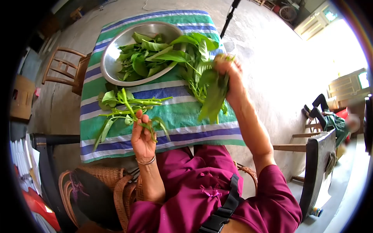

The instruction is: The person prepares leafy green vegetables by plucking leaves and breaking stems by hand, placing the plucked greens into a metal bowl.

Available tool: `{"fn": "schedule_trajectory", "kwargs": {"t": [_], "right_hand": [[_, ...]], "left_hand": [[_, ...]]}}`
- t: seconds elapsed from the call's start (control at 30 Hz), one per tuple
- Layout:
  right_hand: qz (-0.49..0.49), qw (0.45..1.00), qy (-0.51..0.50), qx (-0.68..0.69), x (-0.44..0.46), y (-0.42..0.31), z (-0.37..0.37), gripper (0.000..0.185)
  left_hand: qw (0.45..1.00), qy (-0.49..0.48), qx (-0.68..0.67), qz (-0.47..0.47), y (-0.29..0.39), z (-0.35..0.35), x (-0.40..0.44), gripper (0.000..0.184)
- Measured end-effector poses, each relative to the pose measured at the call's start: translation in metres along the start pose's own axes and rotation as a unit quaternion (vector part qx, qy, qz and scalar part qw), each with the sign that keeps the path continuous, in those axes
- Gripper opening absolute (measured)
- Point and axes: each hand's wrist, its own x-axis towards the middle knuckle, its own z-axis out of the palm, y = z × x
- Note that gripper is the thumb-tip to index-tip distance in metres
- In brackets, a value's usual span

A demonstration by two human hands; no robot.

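My left hand (143,136) is closed around a green vegetable stem (127,101) that points up from its fingers, with a long leaf hanging beside it. Just beyond it lies a small pile of stripped stems (143,102) with some leaves. Raised at the right edge of the table, my right hand (232,77) grips leafy greens (213,97) that hang down, slightly blurred. Next to it, a heap of long-leaved greens (190,72) rests against a steel basin (110,64). Inside the basin are loose green leaves (142,62).
A striped cloth (182,136) covers the table. At the left stands a wooden chair (64,66), with a wicker chair (105,174) closer in. A black-backed chair (316,171) is on the right, and another person (336,124) sits farther off. A black pole (229,19) rises behind the table.
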Motion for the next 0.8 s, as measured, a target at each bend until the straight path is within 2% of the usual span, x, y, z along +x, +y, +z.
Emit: {"fn": "schedule_trajectory", "kwargs": {"t": [0.03,0.1,0.13,0.17,0.2,0.23,0.3,0.37,0.43,0.5,0.57,0.6,0.67,0.7,0.77,0.8], "right_hand": [[-0.043,0.998,-0.019,-0.032,0.016,-0.010,0.009,0.009],[-0.162,0.979,0.032,-0.115,0.041,-0.028,0.044,0.012],[-0.230,0.961,0.063,-0.143,0.055,-0.032,0.063,0.014],[-0.296,0.936,0.095,-0.167,0.068,-0.034,0.081,0.016],[-0.300,0.935,0.071,-0.173,0.078,-0.035,0.094,0.017],[-0.390,0.898,0.074,-0.189,0.107,-0.025,0.101,0.020],[-0.347,0.922,-0.017,-0.171,0.134,-0.017,0.121,0.035],[-0.407,0.870,0.005,-0.279,0.154,0.016,0.152,0.026],[-0.381,0.780,-0.043,-0.495,0.197,0.081,0.154,0.034],[-0.276,0.607,-0.200,-0.717,0.190,0.140,0.146,0.047],[-0.171,0.574,-0.345,-0.722,0.183,0.171,0.133,0.052],[-0.172,0.572,-0.349,-0.722,0.182,0.173,0.133,0.052],[-0.164,0.613,-0.318,-0.704,0.175,0.170,0.131,0.050],[-0.158,0.612,-0.319,-0.706,0.174,0.165,0.132,0.050],[-0.198,0.615,-0.344,-0.681,0.178,0.148,0.134,0.045],[-0.247,0.613,-0.329,-0.675,0.178,0.142,0.135,0.036]], "left_hand": [[1.000,-0.002,-0.004,0.007,0.004,-0.005,0.001,0.030],[0.996,0.015,0.017,0.086,0.013,-0.006,0.007,0.032],[0.987,0.067,0.082,0.123,0.013,-0.001,0.008,0.033],[0.983,0.082,0.085,0.138,0.014,-0.002,0.009,0.033],[0.982,0.083,0.090,0.143,0.015,-0.005,0.011,0.033],[0.981,0.084,0.095,0.148,0.016,-0.007,0.013,0.034],[0.981,0.095,0.094,0.142,0.018,-0.008,0.015,0.035],[0.982,0.094,0.084,0.137,0.020,-0.016,0.018,0.035],[0.981,0.110,0.081,0.136,0.024,-0.019,0.021,0.033],[0.976,0.135,0.100,0.139,0.023,-0.025,0.020,0.030],[0.981,0.126,0.090,0.115,0.026,-0.030,0.019,0.029],[0.974,0.168,0.113,0.102,0.026,-0.029,0.017,0.028],[0.970,0.186,0.121,0.096,0.022,-0.033,0.018,0.029],[0.967,0.198,0.134,0.085,0.019,-0.034,0.019,0.030],[0.966,0.201,0.140,0.080,0.016,-0.035,0.022,0.029],[0.968,0.195,0.142,0.076,0.016,-0.038,0.023,0.028]]}}
